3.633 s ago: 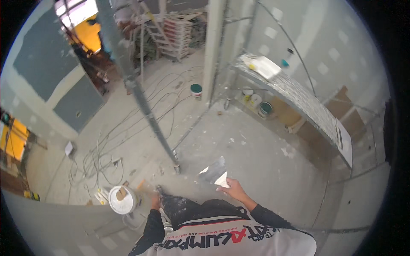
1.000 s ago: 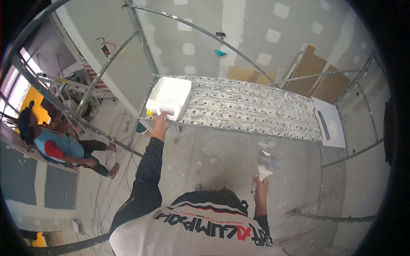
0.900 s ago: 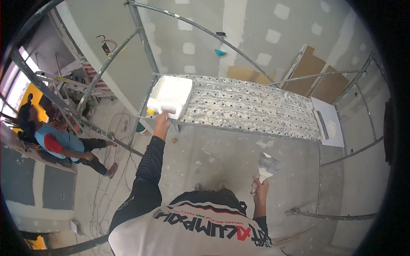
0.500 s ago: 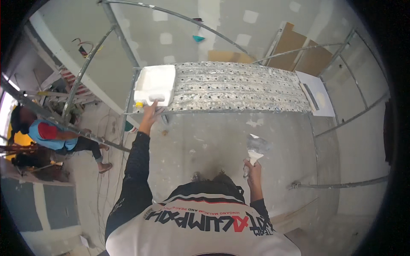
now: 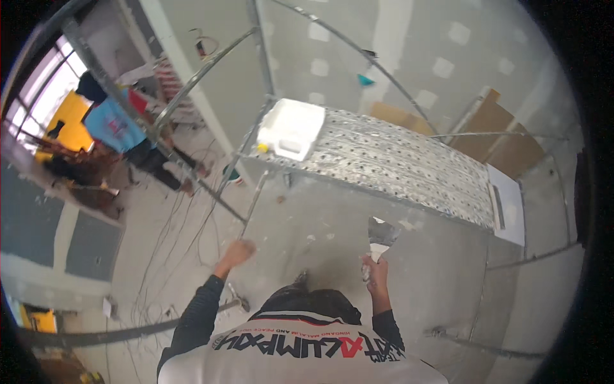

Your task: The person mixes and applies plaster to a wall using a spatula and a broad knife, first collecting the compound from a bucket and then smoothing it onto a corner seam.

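My right hand (image 5: pixel 376 272) is wrapped round the handle of a wide putty knife (image 5: pixel 384 233), its metal blade pointing away from me and smeared with pale compound. Off to the left, my left hand (image 5: pixel 237 253) hangs over the floor with its fingers curled in, slightly blurred, and nothing shows in it. Beyond it, a white plastic jug-shaped container (image 5: pixel 293 128) with a yellow cap lies at the left end of a perforated metal scaffold plank (image 5: pixel 396 160). That container is apart from both hands. A flat grey-edged tool (image 5: pixel 498 207) rests on a white board (image 5: pixel 510 208) at the plank's right end.
Scaffold tubes (image 5: pixel 204 67) frame the plank, and another tube (image 5: pixel 147 329) crosses at lower left. Cables (image 5: pixel 173 224) trail over the floor there. A person in a blue vest (image 5: pixel 115 128) stands at far left. Brown board pieces (image 5: pixel 476 121) lean on the far wall.
My left hand has come off the white container and drawn back toward me. The view has turned left, and the person there now stands more upright. The putty knife stays in my right hand.
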Available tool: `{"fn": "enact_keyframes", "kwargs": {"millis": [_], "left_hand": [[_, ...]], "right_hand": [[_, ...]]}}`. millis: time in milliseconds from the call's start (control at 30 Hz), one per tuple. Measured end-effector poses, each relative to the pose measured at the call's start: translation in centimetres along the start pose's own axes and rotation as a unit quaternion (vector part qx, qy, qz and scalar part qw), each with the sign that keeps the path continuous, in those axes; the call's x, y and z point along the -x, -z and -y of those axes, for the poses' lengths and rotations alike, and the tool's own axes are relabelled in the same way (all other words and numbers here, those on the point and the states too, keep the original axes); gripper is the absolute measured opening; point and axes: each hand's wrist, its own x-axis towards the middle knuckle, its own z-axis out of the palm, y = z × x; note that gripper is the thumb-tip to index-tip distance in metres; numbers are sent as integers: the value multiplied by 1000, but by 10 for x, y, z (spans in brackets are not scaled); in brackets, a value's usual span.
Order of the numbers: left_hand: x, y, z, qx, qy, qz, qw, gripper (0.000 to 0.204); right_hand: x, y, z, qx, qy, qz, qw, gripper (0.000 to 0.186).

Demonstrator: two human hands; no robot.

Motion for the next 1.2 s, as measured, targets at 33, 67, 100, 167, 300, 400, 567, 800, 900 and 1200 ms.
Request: {"fn": "enact_keyframes", "kwargs": {"millis": [33,67,100,167,300,400,567,800,900,1200], "left_hand": [[16,-21,-39,227,91,118,962,32],[60,-64,-47,227,46,169,958,39],[85,-97,-80,263,110,266,921,46],[79,-111,-162,196,197,414,867,54],[97,-38,-211,460,143,377,791,40],[111,38,-272,430,12,384,817,35],[58,230,-259,315,-45,129,939,31],[94,634,-291,-358,134,-488,785,36],[121,755,-302,-596,116,-445,658,25],[107,798,-258,-297,504,-335,739,43]], "right_hand": [[1,5,2,9,-25,-2,1000,16],[-2,-6,3,14,-53,23,998,18],[-5,-6,-2,20,-60,34,997,18],[-12,10,-15,18,-54,48,997,18],[-13,25,-17,2,-28,106,994,17],[-6,13,0,-52,-28,134,989,15],[-23,-36,42,-78,-7,205,976,21],[-47,-195,192,-88,84,464,878,33],[-48,-283,253,-50,66,628,774,27],[29,-530,464,151,496,404,754,40]]}}
